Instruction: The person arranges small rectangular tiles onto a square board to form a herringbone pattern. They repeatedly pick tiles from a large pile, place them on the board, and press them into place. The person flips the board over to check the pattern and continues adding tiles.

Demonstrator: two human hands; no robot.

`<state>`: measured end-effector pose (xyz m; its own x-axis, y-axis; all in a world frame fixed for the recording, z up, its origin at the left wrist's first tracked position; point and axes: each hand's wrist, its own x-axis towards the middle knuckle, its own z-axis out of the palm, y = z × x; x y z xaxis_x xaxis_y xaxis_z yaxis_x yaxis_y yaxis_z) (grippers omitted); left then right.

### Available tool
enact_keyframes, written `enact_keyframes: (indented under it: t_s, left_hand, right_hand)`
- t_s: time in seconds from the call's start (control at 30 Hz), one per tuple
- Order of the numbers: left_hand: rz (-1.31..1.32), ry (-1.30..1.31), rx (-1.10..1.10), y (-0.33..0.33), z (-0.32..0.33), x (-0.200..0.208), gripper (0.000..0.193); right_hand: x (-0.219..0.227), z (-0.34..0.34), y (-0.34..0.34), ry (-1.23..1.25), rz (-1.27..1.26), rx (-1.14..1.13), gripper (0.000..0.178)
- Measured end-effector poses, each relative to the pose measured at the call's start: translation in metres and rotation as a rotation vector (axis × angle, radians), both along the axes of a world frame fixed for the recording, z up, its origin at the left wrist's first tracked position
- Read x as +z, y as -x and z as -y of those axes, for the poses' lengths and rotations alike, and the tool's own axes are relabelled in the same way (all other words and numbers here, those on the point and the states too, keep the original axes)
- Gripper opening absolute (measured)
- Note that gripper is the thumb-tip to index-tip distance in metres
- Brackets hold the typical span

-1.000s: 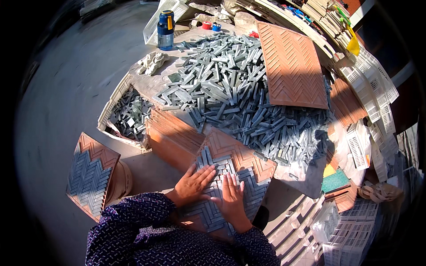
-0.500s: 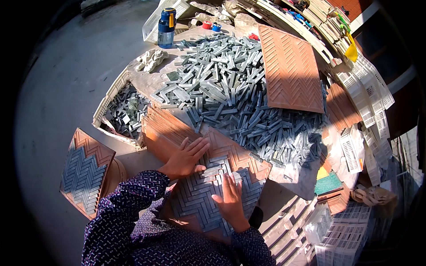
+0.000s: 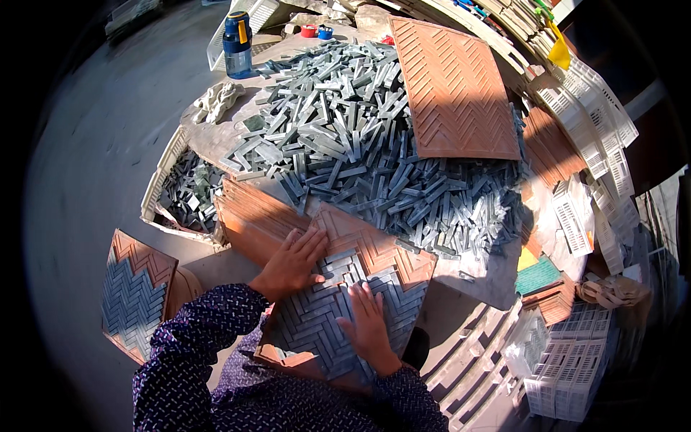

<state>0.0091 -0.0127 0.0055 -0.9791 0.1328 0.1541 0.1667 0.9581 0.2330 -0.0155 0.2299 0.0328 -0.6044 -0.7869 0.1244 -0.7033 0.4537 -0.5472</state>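
Note:
An orange-brown herringbone template board rests before me, partly filled with grey stone strips set in a zigzag. My left hand lies across the board's left side, fingers stretched out, next to a stack of similar boards. On the right part of the laid strips, my right hand rests flat with its fingers extended. Neither hand grips anything. Just beyond the board spreads a large heap of loose grey strips.
An unfilled template board leans on the heap. At left are a basket of stone pieces and another partly filled board. A blue bottle and white gloves stand farther back. White crates are stacked at lower right.
The view has shifted a little, so the heap and bottle appear farther up and left. Both hands stay flat on the board, the left slightly lower on its side.

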Motion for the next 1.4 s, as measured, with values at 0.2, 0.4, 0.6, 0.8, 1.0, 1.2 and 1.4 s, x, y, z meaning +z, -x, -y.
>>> enact_keyframes:
  t_s: [0.2, 0.4, 0.6, 0.8, 1.0, 1.2, 1.4]
  left_hand:
    - [0.034, 0.029, 0.066, -0.003, -0.008, 0.007, 0.085]
    - [0.044, 0.017, -0.004, -0.001, 0.000, 0.011, 0.088]
    - [0.019, -0.130, -0.022, 0.003, 0.004, 0.005, 0.071]
    - [0.047, -0.432, -0.115, 0.023, 0.027, 0.017, 0.024]
    - [-0.011, -0.259, -0.237, 0.040, 0.030, 0.022, 0.013]
    - [-0.023, -0.238, -0.241, 0.040, 0.023, 0.022, 0.012]
    - [0.033, -0.606, -0.116, 0.024, 0.024, -0.004, 0.027]
  right_hand:
    - [-0.004, 0.002, -0.004, 0.013, 0.001, 0.006, 0.058]
    - [-0.002, 0.002, -0.006, 0.031, -0.036, 0.001, 0.056]
    - [-0.001, -0.003, -0.006, 0.075, -0.006, -0.016, 0.055]
    - [-0.003, -0.008, -0.008, 0.140, 0.027, -0.030, 0.049]
    - [-0.001, -0.013, -0.012, 0.186, 0.070, -0.052, 0.046]
    - [0.007, -0.020, -0.014, 0.205, 0.127, -0.078, 0.045]
    - [0.011, -0.025, -0.016, 0.236, 0.155, -0.101, 0.044]
